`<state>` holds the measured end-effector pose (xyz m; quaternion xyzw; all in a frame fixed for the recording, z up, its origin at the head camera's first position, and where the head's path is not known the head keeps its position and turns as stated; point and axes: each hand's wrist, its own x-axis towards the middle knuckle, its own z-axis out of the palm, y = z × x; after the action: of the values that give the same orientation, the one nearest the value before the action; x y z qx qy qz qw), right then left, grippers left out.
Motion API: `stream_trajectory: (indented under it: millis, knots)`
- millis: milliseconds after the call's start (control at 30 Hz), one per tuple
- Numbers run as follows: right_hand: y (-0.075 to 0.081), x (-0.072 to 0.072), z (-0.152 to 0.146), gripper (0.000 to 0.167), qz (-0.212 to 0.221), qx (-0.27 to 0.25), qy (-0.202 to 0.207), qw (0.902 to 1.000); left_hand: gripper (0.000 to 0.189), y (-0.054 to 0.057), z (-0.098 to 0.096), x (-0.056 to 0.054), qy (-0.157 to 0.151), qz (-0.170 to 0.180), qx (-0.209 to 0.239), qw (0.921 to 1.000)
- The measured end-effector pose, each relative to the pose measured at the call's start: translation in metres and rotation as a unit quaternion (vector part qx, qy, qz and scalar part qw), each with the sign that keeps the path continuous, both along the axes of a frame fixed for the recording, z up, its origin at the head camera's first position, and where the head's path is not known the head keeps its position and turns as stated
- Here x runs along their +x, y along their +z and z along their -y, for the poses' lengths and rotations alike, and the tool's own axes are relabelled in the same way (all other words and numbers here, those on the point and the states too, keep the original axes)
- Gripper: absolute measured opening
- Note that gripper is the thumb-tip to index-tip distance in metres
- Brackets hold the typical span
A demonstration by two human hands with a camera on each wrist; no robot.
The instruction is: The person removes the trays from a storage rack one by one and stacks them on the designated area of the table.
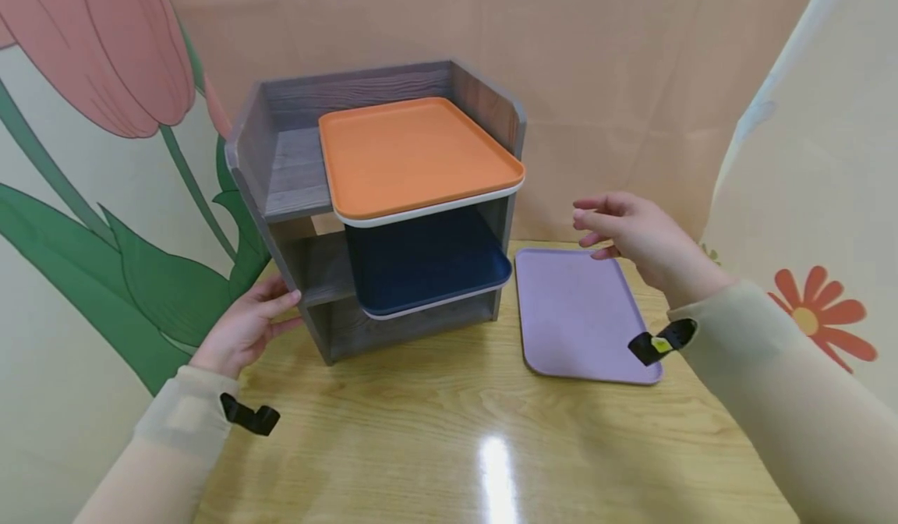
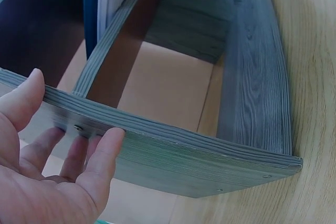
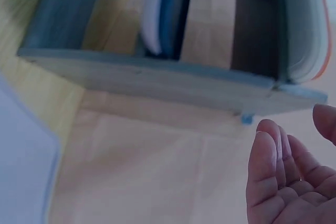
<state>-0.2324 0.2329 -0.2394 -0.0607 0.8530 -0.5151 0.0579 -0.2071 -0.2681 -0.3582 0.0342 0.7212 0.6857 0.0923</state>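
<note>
A grey wooden shelf unit (image 1: 319, 325) stands on the table, with an orange tray (image 1: 421, 154) over a white tray (image 1: 435, 210) on its top level. On the middle level lies a dark blue tray (image 1: 431, 267) with a pale tray edge beneath it. My left hand (image 1: 245, 325) touches the unit's left side panel; in the left wrist view its fingertips (image 2: 113, 135) rest against the outer face and the thumb is by the front edge. Held in the air right of the unit, my right hand (image 1: 631, 231) has loosely bent fingers and nothing in them.
A lavender tray (image 1: 582, 313) lies flat on the wooden table (image 1: 393, 430), right of the unit and below my right hand. Behind stands a peach backdrop (image 1: 617, 79). Printed flower panels flank both sides, with a big tulip (image 1: 105, 40) on the left.
</note>
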Motion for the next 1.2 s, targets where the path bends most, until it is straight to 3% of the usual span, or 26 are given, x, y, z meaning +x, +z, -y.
stream_trajectory:
  millis: [300, 633, 867, 1200]
  knots:
    - [0.032, 0.002, 0.029, 0.050, -0.023, -0.019, 0.028, 0.9992, 0.071, 0.000, -0.001, -0.002, 0.005, 0.004, 0.005, 1.0000]
    - [0.056, -0.004, 0.060, 0.053, -0.005, -0.024, 0.006, 0.9997, 0.069, -0.001, -0.001, -0.003, 0.001, -0.002, 0.006, 1.0000]
    - [0.063, -0.014, 0.069, 0.053, 0.022, -0.021, -0.022, 0.9993, 0.070, -0.001, -0.002, -0.004, 0.002, -0.001, 0.005, 1.0000]
    - [0.064, -0.025, 0.078, 0.048, 0.034, -0.019, -0.023, 0.9990, 0.070, -0.002, -0.003, -0.004, 0.003, -0.003, 0.005, 1.0000]
